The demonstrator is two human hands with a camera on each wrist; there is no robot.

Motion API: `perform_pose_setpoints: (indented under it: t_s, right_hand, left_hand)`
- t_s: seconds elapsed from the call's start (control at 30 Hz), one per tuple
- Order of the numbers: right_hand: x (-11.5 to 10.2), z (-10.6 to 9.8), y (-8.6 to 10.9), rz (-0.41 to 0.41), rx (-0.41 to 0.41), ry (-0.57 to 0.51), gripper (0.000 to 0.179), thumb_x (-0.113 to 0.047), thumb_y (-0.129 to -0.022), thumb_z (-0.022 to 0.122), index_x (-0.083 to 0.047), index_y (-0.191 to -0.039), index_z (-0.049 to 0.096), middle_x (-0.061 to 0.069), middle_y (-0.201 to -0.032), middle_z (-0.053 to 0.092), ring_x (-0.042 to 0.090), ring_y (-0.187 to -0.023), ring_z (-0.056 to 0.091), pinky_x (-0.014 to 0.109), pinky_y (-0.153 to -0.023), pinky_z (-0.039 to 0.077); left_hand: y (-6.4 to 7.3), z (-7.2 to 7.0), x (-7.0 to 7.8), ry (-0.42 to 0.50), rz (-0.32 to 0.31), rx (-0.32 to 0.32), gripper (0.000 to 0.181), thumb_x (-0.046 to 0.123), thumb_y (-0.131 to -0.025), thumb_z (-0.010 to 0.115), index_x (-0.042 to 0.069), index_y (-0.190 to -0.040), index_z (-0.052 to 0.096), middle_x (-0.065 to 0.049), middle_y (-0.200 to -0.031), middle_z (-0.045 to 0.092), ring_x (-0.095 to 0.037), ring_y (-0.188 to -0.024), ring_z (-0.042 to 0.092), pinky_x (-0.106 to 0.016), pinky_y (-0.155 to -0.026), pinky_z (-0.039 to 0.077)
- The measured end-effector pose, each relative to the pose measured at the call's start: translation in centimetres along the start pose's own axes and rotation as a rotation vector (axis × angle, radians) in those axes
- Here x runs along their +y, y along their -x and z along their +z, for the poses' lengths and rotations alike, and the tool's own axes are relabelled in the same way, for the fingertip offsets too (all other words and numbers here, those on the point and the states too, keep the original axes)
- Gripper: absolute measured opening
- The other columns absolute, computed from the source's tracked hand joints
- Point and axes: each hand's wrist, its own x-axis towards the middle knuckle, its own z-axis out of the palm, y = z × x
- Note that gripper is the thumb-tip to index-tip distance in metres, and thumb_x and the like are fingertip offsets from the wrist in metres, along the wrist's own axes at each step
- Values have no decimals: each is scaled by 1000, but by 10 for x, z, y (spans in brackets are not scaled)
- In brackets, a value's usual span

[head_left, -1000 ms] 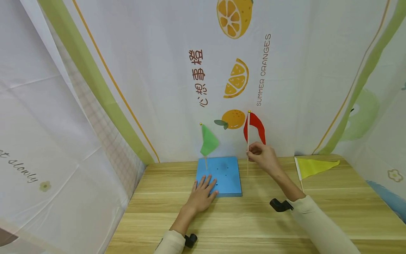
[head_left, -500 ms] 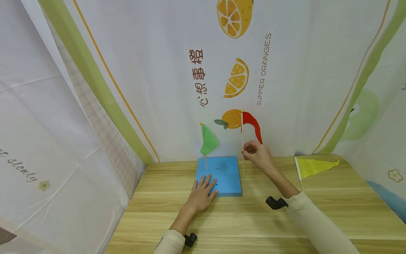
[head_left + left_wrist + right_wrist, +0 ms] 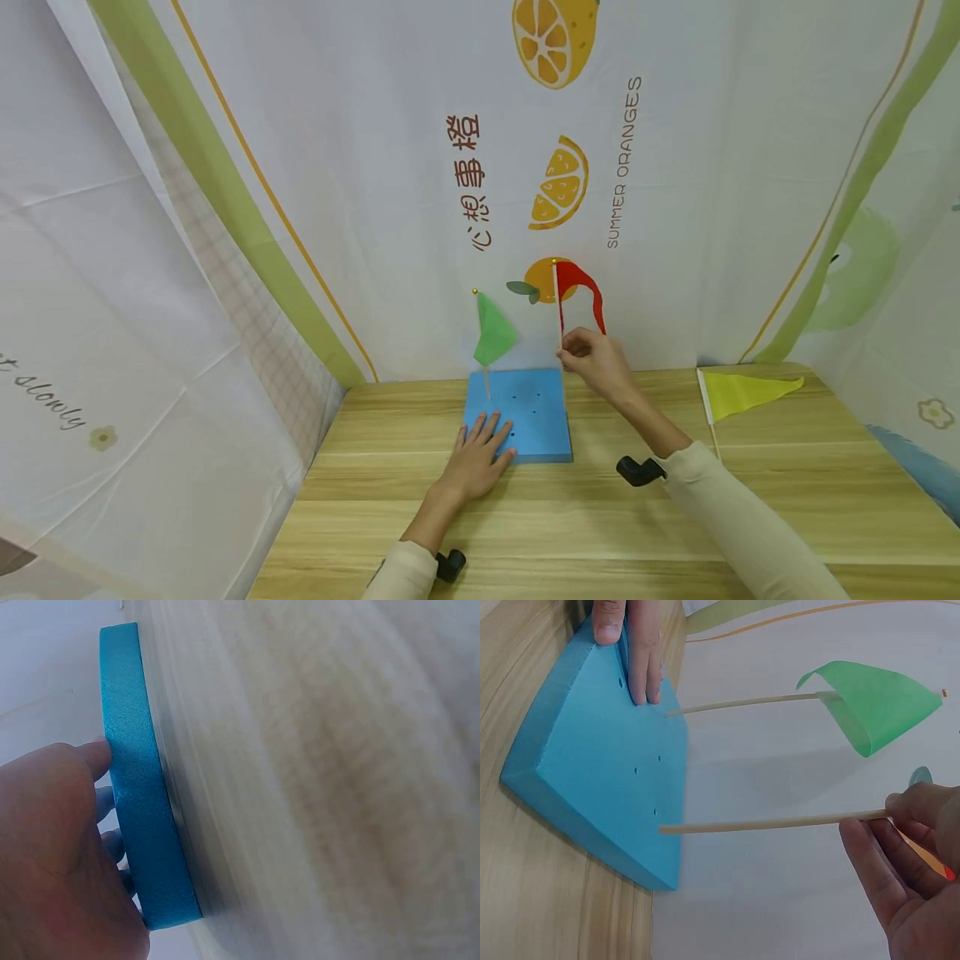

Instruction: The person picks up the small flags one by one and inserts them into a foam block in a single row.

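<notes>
A blue foam block [image 3: 543, 433] with several small holes in its top lies on the table. My left hand [image 3: 478, 460] rests on its near left part, fingers spread flat. Between thumb and fingertips, my right hand [image 3: 596, 364] pinches the stick of a red pennant flag [image 3: 581, 277], held upright with its cloth hanging to the right. The bare lower end of that stick [image 3: 765, 823] is at the block's right edge, near a hole in the right wrist view. A green flag [image 3: 495, 332] stands in the block's back left part, its cloth curled.
To the right, a yellow pennant flag [image 3: 750, 395] lies on the wooden table [image 3: 600, 533]. White printed curtains [image 3: 375, 208] hang behind the table and along both sides. Black wrist mounts [image 3: 640, 472] sit at both cuffs.
My right hand has moved left with the red flag, from beside the block to over its right edge. The left hand, block and green flag have stayed put.
</notes>
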Motion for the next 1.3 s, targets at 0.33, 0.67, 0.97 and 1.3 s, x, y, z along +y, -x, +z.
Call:
perform_pose_setpoints:
  t_s: [0.33, 0.67, 0.97, 1.3]
  right_hand:
    - [-4, 11, -11, -20, 4, 2, 6, -14, -90, 72, -11, -91, 67, 6, -88, 73, 17, -74, 71, 24, -68, 60]
    - [-8, 25, -17, -28, 12, 2, 8, -13, -89, 73, -7, -93, 68, 8, -87, 74, 17, -72, 72, 26, -66, 60]
    - [-10, 36, -21, -19, -4, -20, 6, -12, -90, 72, -8, -90, 67, 8, -87, 73, 17, -73, 72, 25, -66, 60]
    - [-10, 45, -26, -22, -8, 6, 7, -14, -90, 72, -8, -91, 68, 6, -87, 73, 15, -73, 71, 26, -66, 59]
  left_hand:
    - [-1, -1, 0, 12, 12, 17, 58, 44, -105, 39, 16, -154, 34, -13, -163, 23, -39, -151, 18, -65, -119, 13]
    - [-1, -1, -1, -9, -4, -1, 58, 46, -105, 38, 18, -155, 32, -10, -164, 21, -36, -152, 17, -63, -120, 13]
    - [0, -1, 0, -6, -8, -17, 58, 47, -105, 36, 19, -156, 31, -9, -164, 20, -35, -152, 16, -63, -120, 12]
    - [-1, 1, -1, -4, -9, -15, 59, 48, -105, 36, 19, -156, 30, -9, -165, 20, -35, -152, 15, -63, -120, 12]
